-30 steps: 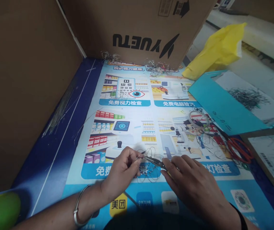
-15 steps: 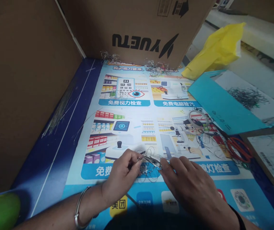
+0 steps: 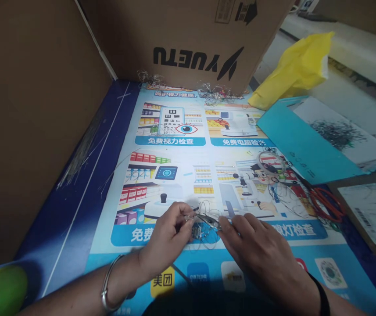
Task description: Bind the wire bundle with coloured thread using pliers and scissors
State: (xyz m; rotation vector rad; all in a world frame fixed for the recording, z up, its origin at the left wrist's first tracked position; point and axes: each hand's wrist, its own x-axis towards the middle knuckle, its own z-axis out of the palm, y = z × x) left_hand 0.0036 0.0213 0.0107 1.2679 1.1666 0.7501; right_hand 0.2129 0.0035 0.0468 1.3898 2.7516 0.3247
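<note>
My right hand (image 3: 252, 239) is closed round the handles of small pliers (image 3: 210, 220), whose narrow jaws point left. Their tip meets the fingertips of my left hand (image 3: 173, 226), which pinch thin wire. Around and below the jaws lies a loose tangle of thin wire (image 3: 204, 242) on the printed sheet (image 3: 181, 175). The exact spot where the jaw tips touch the wire is too small to make out.
Cardboard walls (image 3: 188, 26) stand behind and at left. Wire bundles (image 3: 212, 93) lie along the back. At right are a yellow bag (image 3: 293, 70), a blue folder (image 3: 306, 145) with short wire pieces, red cord (image 3: 327, 204) and a coil (image 3: 270, 162). Straight wires (image 3: 79, 158) lie left.
Both hands stay almost in place. The left fingers have shifted very slightly at the plier tips; the pliers keep about the same position. The view has moved a little.
</note>
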